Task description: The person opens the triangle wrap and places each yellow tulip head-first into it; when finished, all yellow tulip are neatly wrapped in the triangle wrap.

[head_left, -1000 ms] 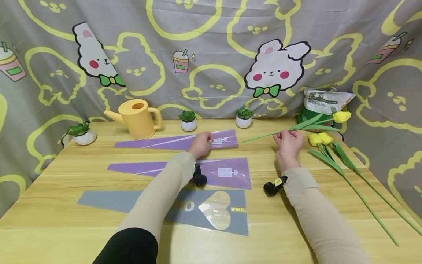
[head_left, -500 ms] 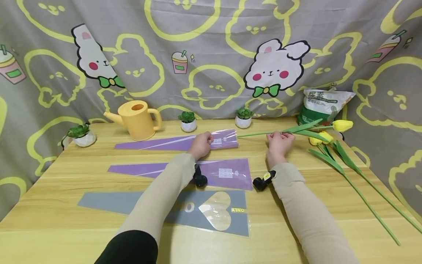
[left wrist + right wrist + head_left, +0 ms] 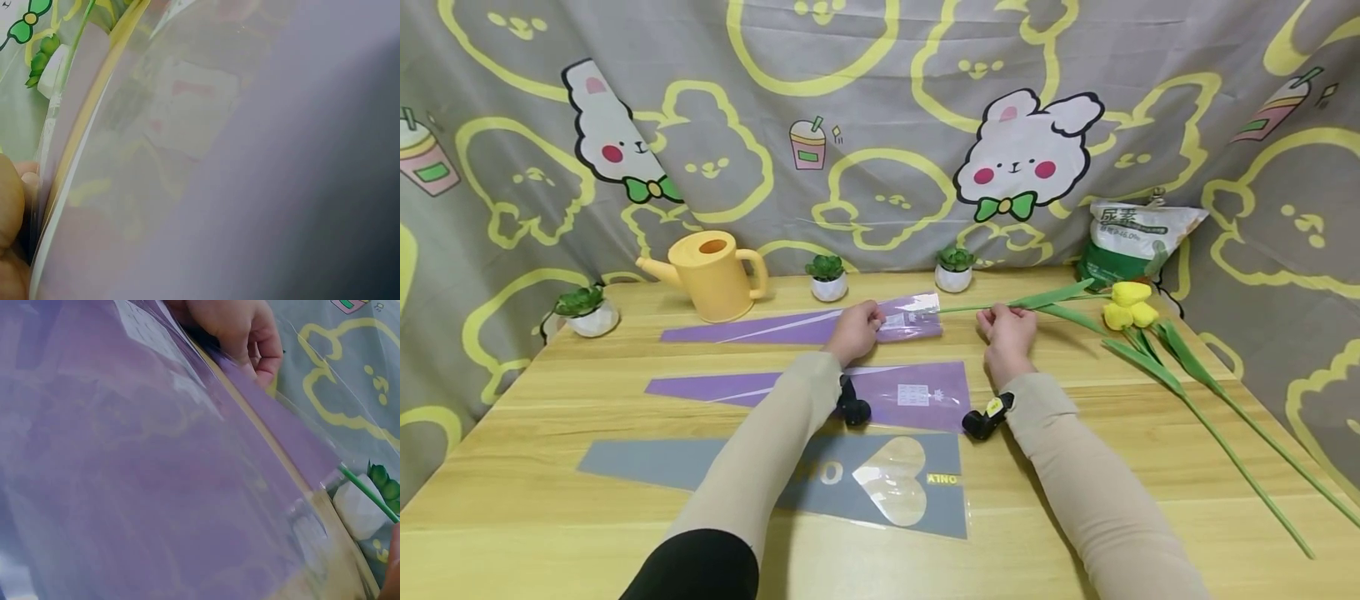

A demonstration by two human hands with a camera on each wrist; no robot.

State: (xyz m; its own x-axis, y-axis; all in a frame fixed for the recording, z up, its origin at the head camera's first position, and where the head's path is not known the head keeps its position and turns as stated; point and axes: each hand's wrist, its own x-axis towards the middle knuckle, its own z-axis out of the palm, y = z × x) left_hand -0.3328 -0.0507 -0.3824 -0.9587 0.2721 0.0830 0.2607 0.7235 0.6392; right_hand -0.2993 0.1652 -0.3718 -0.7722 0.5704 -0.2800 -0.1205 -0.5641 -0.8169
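Since the earlier head frame, our right hand (image 3: pixel 1009 337) has moved left with the yellow tulip (image 3: pixel 1049 296), whose stem (image 3: pixel 958 310) now overlaps the mouth of the upper purple flower sleeve (image 3: pixel 752 325); our left hand (image 3: pixel 853 332) has stayed put. In the head view, we judge that the broad leaves (image 3: pixel 1071 315) could catch at the mouth and crumple it, and a slack left pinch would let the sleeve slide. Both forearms reach forward, the left hand pinching the sleeve on the table (image 3: pixel 1037 533), the right pinching the stem by the leaf bases. In the left wrist view, the stem runs beside clear film; if the layers cling, it could slip outside. In the right wrist view, the left fingers curl at the sleeve's edge; the stem meets its far corner, and we cannot tell whether it lies between the layers.
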